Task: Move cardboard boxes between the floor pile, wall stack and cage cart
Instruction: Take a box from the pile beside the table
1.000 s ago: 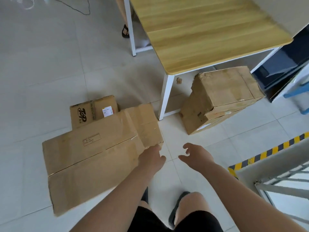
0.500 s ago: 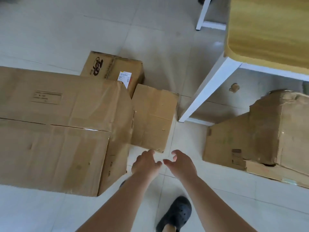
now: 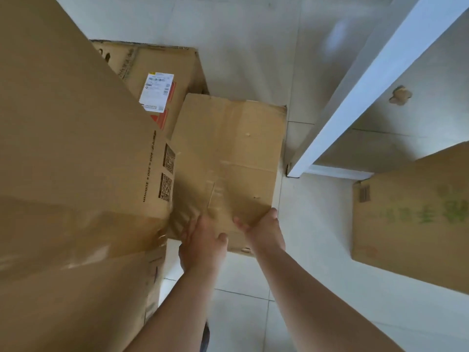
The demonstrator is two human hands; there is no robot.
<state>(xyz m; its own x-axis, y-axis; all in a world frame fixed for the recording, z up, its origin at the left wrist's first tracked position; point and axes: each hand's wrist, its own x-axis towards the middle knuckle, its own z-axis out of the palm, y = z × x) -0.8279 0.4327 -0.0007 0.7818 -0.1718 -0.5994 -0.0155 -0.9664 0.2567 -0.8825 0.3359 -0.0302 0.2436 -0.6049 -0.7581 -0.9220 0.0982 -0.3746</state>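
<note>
A small plain cardboard box (image 3: 228, 153) lies on the tiled floor straight ahead of me. Both my hands are at its near edge. My left hand (image 3: 203, 242) rests flat on the near left part of its top, fingers stretched toward the gap beside the big box. My right hand (image 3: 264, 231) grips the near right corner, thumb on top and fingers over the right side. A large cardboard box (image 3: 76, 148) fills the left, touching the small one. Behind them sits a box with a white shipping label (image 3: 162, 69).
A white table leg (image 3: 355, 97) runs diagonally down to the floor just right of the small box. Another cardboard box with green print (image 3: 411, 219) stands at the right edge. A scrap of cardboard (image 3: 400, 95) lies under the table. Pale floor tiles show between the boxes.
I have bent down closer to the pile. Both hands have moved forward from above the floor onto the near edge of the small box, and the right hand has taken its corner.
</note>
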